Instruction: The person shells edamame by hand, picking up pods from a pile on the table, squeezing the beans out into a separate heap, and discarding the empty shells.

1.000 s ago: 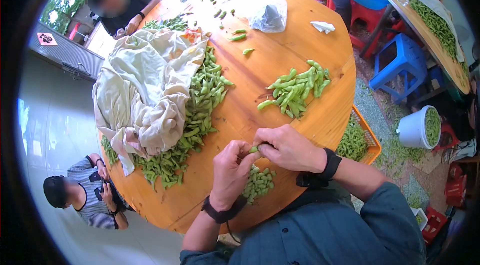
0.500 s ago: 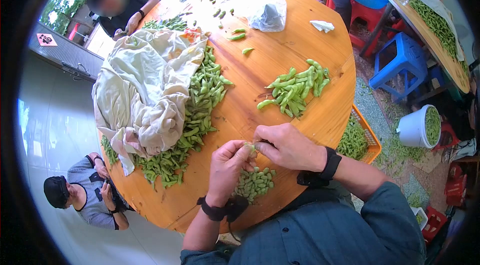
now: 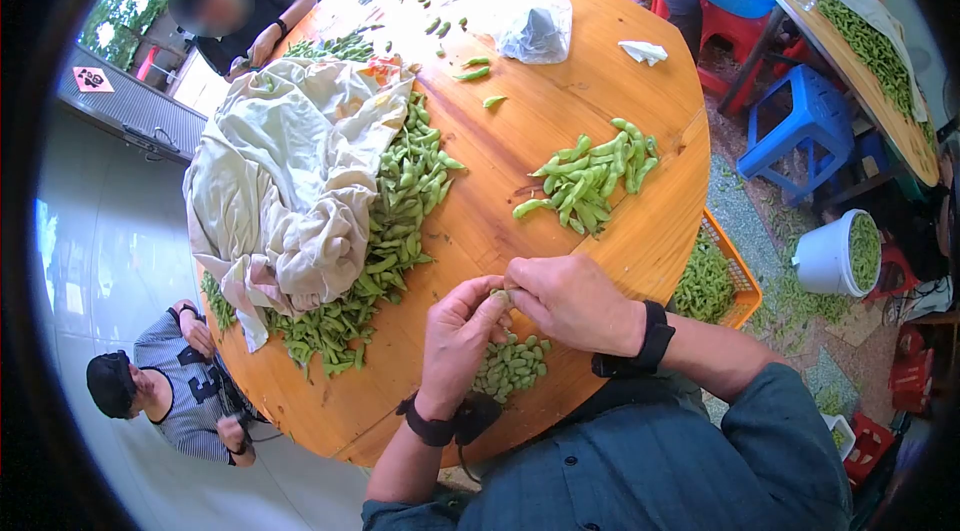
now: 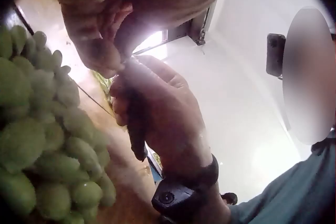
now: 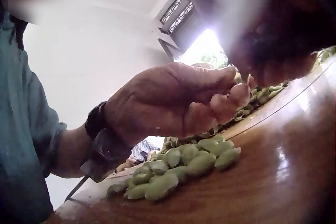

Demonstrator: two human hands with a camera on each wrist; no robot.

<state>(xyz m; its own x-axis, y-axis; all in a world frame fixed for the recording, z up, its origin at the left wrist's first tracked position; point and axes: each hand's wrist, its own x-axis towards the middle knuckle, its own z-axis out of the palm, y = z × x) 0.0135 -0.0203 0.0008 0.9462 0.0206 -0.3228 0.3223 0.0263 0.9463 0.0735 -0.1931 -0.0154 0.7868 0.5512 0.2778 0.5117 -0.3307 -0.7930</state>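
Observation:
Over the near part of the table, my left hand (image 3: pixel 458 336) pinches a small green soybean pod (image 3: pixel 501 297) between thumb and forefinger. My right hand (image 3: pixel 572 299) meets it from the other side, fingers curled in at the pod, most of which the fingertips hide. In the left wrist view a dark, narrow thing (image 4: pixel 137 127) lies along the right hand's palm side; its kind is unclear. Just below the hands is a small pile of shelled green soybeans (image 3: pixel 511 369), large in the left wrist view and beneath the left hand in the right wrist view.
Unshelled pods (image 3: pixel 590 176) lie farther out on the round wooden table (image 3: pixel 480 201). A larger pod heap (image 3: pixel 400 221) sits left, partly under a pale cloth (image 3: pixel 290 171). An orange basket (image 3: pixel 742 281) of green pods stands beside the table. Two people are on the left side.
The green pod showed between the fingertips one second ago; now only a small bit shows. The hands have shifted slightly, staying together. The seated person at lower left has moved their hands apart.

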